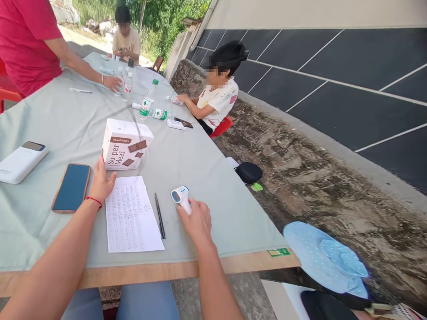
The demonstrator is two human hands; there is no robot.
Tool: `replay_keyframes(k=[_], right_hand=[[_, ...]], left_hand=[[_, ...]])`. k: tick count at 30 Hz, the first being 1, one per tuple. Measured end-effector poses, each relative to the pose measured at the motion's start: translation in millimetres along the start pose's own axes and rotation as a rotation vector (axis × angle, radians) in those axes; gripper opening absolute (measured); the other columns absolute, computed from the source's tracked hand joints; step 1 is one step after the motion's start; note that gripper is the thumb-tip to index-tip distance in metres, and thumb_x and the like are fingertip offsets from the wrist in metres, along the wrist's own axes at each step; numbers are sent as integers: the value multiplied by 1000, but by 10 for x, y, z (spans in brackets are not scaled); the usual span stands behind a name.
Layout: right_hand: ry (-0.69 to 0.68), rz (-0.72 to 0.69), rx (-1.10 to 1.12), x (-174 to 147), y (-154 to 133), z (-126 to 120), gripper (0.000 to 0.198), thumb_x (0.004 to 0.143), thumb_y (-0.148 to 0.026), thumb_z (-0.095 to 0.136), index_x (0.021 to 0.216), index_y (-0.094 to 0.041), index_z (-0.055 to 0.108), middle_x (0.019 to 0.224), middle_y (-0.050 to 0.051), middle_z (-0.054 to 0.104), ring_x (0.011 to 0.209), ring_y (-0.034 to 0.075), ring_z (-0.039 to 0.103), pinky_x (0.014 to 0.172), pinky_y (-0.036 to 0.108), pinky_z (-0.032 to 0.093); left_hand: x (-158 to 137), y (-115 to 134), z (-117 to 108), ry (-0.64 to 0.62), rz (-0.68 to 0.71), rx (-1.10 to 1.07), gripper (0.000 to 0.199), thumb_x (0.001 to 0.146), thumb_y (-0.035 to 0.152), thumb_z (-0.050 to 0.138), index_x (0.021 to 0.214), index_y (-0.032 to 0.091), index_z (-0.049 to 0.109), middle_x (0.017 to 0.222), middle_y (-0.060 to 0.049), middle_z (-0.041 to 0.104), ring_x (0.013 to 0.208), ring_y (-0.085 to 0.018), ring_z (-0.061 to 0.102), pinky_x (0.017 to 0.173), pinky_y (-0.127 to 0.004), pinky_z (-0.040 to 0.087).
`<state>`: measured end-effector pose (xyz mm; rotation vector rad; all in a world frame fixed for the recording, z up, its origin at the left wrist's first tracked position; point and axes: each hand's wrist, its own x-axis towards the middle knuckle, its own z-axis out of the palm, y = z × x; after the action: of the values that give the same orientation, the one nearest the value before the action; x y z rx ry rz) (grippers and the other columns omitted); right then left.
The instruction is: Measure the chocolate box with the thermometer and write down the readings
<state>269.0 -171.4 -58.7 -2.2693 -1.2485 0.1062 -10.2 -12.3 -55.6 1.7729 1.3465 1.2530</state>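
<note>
My left hand is at the lower left corner of a white and brown meal-bar box, fingers along its side and thumb at its front. My right hand grips the handle of a white and blue infrared thermometer, which rests on or just over the cloth; I cannot tell which. Between my hands lie a handwritten sheet of paper and a black pen. A smartphone with a dark screen is just left of my left hand.
A grey-green tablecloth covers the table. A white power bank is at far left. Water bottles stand and lie beyond the box. Several people sit or lean around the table. A light blue hat is off the right corner.
</note>
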Motion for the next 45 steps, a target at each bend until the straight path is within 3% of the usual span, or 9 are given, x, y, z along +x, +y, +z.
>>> replay_keyframes(k=[2, 7, 10, 15, 21, 25, 29, 33, 45], right_hand=[[38, -88, 46, -60, -123, 28, 33, 79, -41, 57, 102, -18, 63, 105, 14, 63, 98, 28, 56, 81, 40, 42], [-250, -209, 138, -208, -483, 137, 29, 81, -37, 57, 104, -22, 63, 71, 2, 62, 66, 19, 54, 64, 32, 38], [-250, -239, 215, -199, -522, 159, 32, 81, -28, 49, 108, -22, 65, 72, 2, 61, 64, 18, 52, 66, 33, 39], [-184, -113, 803, -170, -458, 168, 31, 80, -37, 50, 102, -20, 63, 80, 2, 60, 69, 16, 54, 70, 34, 45], [-248, -80, 1188, -341, -535, 285, 26, 77, -43, 67, 90, -23, 55, 66, -6, 49, 58, 11, 47, 60, 27, 41], [-279, -105, 1175, -426, -532, 327, 41, 89, -57, 47, 99, -20, 62, 70, -1, 56, 63, 14, 51, 65, 32, 44], [-311, -60, 1037, -456, -492, 339, 31, 80, -44, 62, 97, -19, 67, 75, 2, 62, 68, 16, 57, 67, 32, 47], [-296, 24, 930, -498, -514, 383, 16, 69, -32, 66, 79, -20, 64, 61, -3, 58, 51, 11, 48, 49, 25, 40], [-240, -117, 742, -555, -646, 372, 10, 70, -30, 59, 66, -21, 60, 56, -3, 59, 51, 11, 50, 50, 25, 42]], left_hand=[[-13, -3, 7, -60, 31, 35, 73, 80, 23, 57, 145, 18, 23, 140, -16, 37, 139, -33, 28, 113, -56, 31], [-63, 10, 28, -106, 65, 82, 85, 81, 22, 57, 150, 14, 7, 154, -20, 18, 147, -34, 12, 119, -57, 17], [-111, 34, 51, -107, 96, 96, 90, 80, 21, 58, 150, 13, 2, 158, -20, 10, 148, -33, 7, 120, -57, 12], [-128, 25, 80, -139, 115, 107, 97, 79, 27, 60, 150, 12, -4, 159, -22, 2, 149, -33, 1, 120, -56, 11], [-101, 111, 75, -42, 130, 193, 94, 73, 22, 65, 147, 12, 8, 157, -23, 12, 147, -37, 8, 117, -59, 12], [-217, 396, 18, 117, 128, 331, 61, 72, 15, 63, 128, 13, 38, 136, -20, 42, 130, -37, 39, 102, -56, 36], [-366, 642, -8, -327, 262, 302, 23, 78, 20, 59, 100, 20, 52, 103, -8, 57, 94, -24, 56, 84, -40, 47], [-457, 704, 54, -733, 244, 442, 26, 71, 18, 65, 96, 19, 57, 105, -8, 56, 95, -25, 55, 84, -40, 44], [-501, 665, 146, -850, 198, 578, 36, 71, 27, 65, 105, 17, 58, 115, -12, 51, 103, -28, 48, 85, -40, 36]])
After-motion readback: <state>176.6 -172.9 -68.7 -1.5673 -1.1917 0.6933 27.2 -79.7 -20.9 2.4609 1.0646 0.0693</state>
